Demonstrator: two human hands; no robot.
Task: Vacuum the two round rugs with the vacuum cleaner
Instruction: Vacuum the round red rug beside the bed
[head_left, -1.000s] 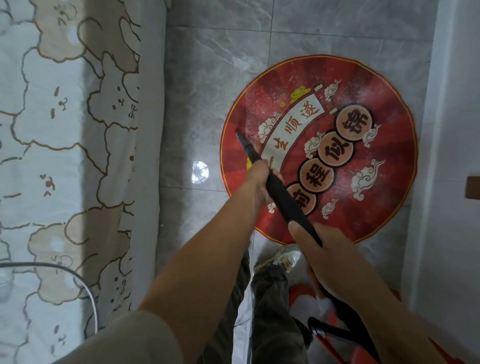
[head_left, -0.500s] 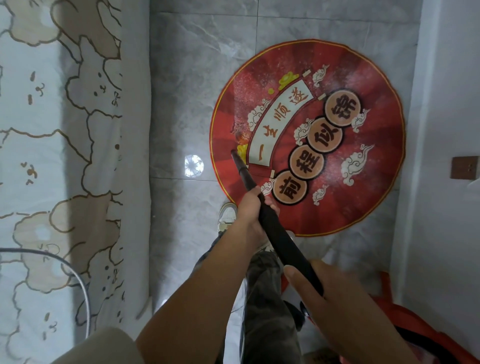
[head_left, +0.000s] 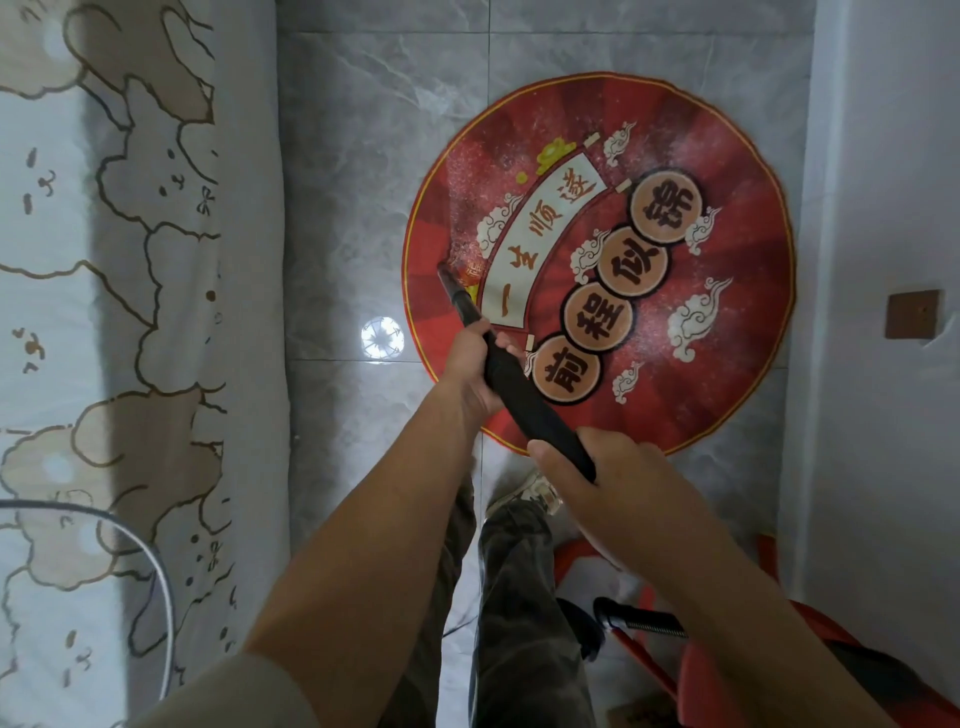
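A round red rug (head_left: 727, 171) with printed characters and clouds lies on the grey tiled floor ahead of me. The black vacuum wand (head_left: 524, 400) slants from my right hand up and left, and its tip rests on the rug's left part, near the cream banner. My left hand (head_left: 467, 374) grips the wand about midway. My right hand (head_left: 613, 483) holds its near end. A pale dusty film covers parts of the rug. At the bottom right, a red shape (head_left: 810, 654) on the floor may be the second rug; most of it is hidden.
A bed with a cartoon-print sheet (head_left: 130, 312) runs along the left. A white wall (head_left: 883, 260) with a brown plate (head_left: 913, 313) closes the right. A black hose piece (head_left: 639, 623) lies at the bottom right. My legs and shoe (head_left: 524, 488) stand below the rug.
The wand tip has moved back and forth over the rug's left part, first drawn toward me, then pushed a little further onto it. Both hands kept their grip.
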